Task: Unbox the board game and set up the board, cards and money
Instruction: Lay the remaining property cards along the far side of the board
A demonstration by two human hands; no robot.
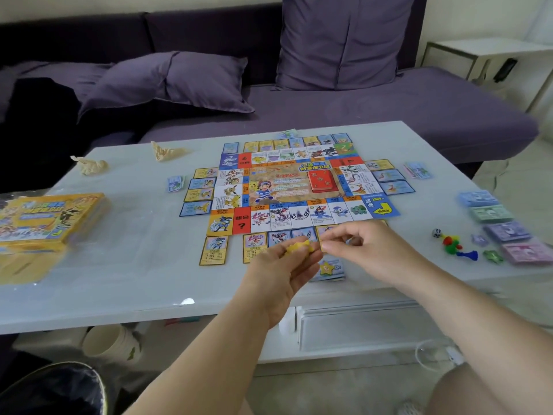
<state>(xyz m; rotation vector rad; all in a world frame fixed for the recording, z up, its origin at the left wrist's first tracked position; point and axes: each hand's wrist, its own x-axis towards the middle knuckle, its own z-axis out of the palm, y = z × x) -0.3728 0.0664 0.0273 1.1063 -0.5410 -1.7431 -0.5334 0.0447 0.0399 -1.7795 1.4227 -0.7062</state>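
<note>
board (294, 187) lies unfolded and flat in the middle of the white table (134, 274), with a red card stack (321, 181) on its centre panel. small cards (214, 250) are laid in rows just outside all four of its edges. money stacks (505, 232) sit in a column near the table's right edge, and beside them are a die (437, 233) and coloured pawns (453, 245). the yellow box (51, 220) rests at the table's left end, well apart from the board. crumpled tissues (89, 165) lie at the far left. left hand (278, 274) hovers over the near row of cards and pinches a small yellow lump (299, 247) between thumb and fingers. right hand (371, 250) has curled fingers, its thumb and forefinger meeting just beside that lump; i cannot tell whether it grips anything. a blue note (329, 268) with a star lies on the table beneath the hands.
</note>
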